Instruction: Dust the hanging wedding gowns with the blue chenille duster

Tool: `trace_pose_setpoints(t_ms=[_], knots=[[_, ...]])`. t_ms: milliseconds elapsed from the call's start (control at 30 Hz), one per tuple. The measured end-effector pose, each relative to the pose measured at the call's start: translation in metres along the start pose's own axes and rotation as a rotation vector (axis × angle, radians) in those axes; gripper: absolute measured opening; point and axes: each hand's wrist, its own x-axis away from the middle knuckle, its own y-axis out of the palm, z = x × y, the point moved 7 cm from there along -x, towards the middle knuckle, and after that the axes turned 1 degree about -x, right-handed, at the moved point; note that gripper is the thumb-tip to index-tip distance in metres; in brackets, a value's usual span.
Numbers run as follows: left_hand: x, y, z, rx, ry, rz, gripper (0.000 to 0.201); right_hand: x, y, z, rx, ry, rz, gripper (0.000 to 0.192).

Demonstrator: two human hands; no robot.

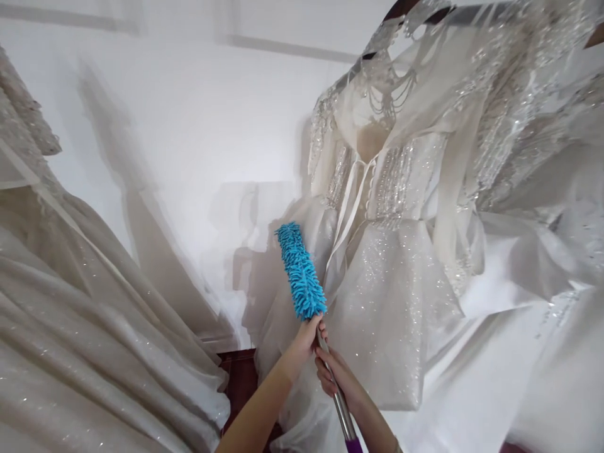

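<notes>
A hanging white beaded wedding gown (396, 251) fills the right side, and everything else sits relative to it. Another pale gown (94, 327) spreads well to its left, across a gap of white wall (189, 126). The blue microfibre duster (301, 272) stands just left of the beaded gown's skirt, its long axis rising up and slightly leftward from its metal handle (337, 396). The left hand (309, 336) is wrapped around the handle right under the blue head; the right hand (337, 377) is clenched on it just below, touching the left.
</notes>
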Motion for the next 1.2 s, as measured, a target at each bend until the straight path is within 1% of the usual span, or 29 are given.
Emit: trace_pose_setpoints(t_ms=[100, 200, 267, 333, 433, 567, 633, 700, 733, 800, 867, 1067, 1200], knots=[[0.004, -0.014, -0.010, 0.010, -0.014, 0.018, 0.052, 0.000, 0.002, 0.017, -0.016, 0.022, 0.007, 0.060], [0.010, -0.026, -0.018, 0.009, -0.064, 0.044, 0.053, -0.001, 0.006, 0.031, -0.023, 0.046, 0.020, 0.064], [0.015, -0.029, -0.018, 0.021, -0.078, 0.054, 0.056, -0.002, 0.007, 0.033, -0.024, 0.055, 0.032, 0.065], [0.019, -0.026, -0.011, 0.038, -0.053, 0.051, 0.057, -0.001, 0.010, 0.028, -0.027, 0.051, 0.018, 0.063], [0.023, -0.007, 0.013, 0.020, 0.003, 0.015, 0.056, 0.003, 0.017, 0.003, -0.028, 0.024, -0.045, 0.058], [0.025, 0.036, 0.057, -0.049, 0.054, -0.089, 0.051, 0.009, 0.025, -0.050, -0.054, -0.080, -0.085, 0.060], [0.026, 0.057, 0.077, -0.055, 0.115, -0.127, 0.047, 0.010, 0.029, -0.074, -0.040, -0.120, -0.129, 0.058], [0.026, 0.072, 0.090, -0.049, 0.152, -0.161, 0.043, 0.011, 0.030, -0.090, -0.025, -0.145, -0.155, 0.056], [0.026, 0.077, 0.092, -0.045, 0.163, -0.171, 0.043, 0.012, 0.029, -0.095, -0.023, -0.156, -0.159, 0.055], [0.023, 0.079, 0.089, -0.035, 0.168, -0.180, 0.043, 0.012, 0.026, -0.097, -0.017, -0.156, -0.172, 0.055], [0.018, 0.074, 0.078, -0.030, 0.153, -0.163, 0.047, 0.012, 0.022, -0.089, -0.010, -0.129, -0.176, 0.055], [0.008, 0.037, 0.028, -0.018, 0.072, -0.050, 0.054, 0.012, 0.003, -0.046, -0.003, -0.039, -0.045, 0.059], [0.010, 0.013, 0.003, 0.050, 0.065, 0.012, 0.053, 0.007, -0.004, -0.015, 0.012, 0.013, -0.050, 0.061]])
